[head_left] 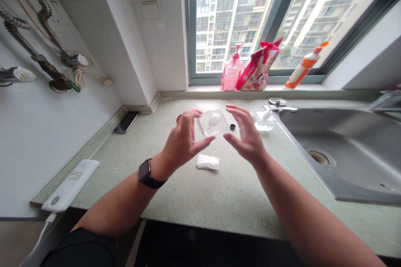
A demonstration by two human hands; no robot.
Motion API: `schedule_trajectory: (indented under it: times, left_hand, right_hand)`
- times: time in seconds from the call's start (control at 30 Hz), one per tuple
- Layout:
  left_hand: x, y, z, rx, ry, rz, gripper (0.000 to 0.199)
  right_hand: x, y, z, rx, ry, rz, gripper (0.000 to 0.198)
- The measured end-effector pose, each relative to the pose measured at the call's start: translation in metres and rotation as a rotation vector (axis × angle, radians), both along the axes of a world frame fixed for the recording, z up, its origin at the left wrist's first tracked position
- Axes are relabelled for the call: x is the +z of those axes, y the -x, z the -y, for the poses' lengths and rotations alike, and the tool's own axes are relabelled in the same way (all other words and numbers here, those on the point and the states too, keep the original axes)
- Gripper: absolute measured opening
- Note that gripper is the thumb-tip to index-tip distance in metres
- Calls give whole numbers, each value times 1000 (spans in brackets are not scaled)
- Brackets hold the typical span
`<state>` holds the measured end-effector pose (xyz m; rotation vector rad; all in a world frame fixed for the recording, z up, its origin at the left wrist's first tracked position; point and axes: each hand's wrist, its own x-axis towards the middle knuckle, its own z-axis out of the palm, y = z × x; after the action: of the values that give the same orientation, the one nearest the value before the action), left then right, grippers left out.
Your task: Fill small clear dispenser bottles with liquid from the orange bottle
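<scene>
In the head view, a clear, square-faced block with a pale rounded shape at its middle (pixel 214 123) hangs above the speckled pale-green counter (pixel 234 204), between the hands. The left hand (pixel 182 137) pinches its edges, thumb below and fingers above, probably to leave the broad face uncovered. The right hand (pixel 249 137) is wide open, curved beside the opposite edge and apparently holding nothing; that gap gives the block room rightward. Underneath, nearer the body, lies a folded white paper-like packet (pixel 207 162); a small round black cap (pixel 232 127) sits just beyond. The counter's front edge runs below the forearms, and the steel sink (pixel 354 146) bounds movement rightward.
</scene>
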<state>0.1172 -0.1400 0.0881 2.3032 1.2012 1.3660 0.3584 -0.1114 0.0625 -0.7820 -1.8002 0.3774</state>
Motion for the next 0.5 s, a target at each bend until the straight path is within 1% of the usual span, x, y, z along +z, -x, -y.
schedule_trajectory:
  times: [0.07,0.1,0.17,0.2,0.27,0.33,0.43,0.5]
  left_hand:
    - [21,23,-2,135,-37,61,70]
    - [29,37,-6,217,-74,92,72]
    - [38,71,-20,366,-162,135,73]
    - [38,88,-30,431,-191,131,73]
    - [27,120,-50,556,-197,110,71]
    - [6,145,-69,660,-127,93,68]
    - [-29,166,-86,789,40,35,65]
    - [-49,171,-92,863,112,-37,62]
  right_hand:
    - [-10,-8,-11,-18,37,-29,55]
    - [-17,-12,-19,-65,57,-23,51]
    - [-32,-18,-34,-210,68,16,43]
    - [-40,-21,-42,-269,76,50,39]
    - [-52,-26,-54,-338,99,135,33]
    - [-61,-28,-62,-359,111,202,28]
    - [-66,-24,-62,-331,102,274,23]
    - [-64,-16,-54,-264,104,341,25]
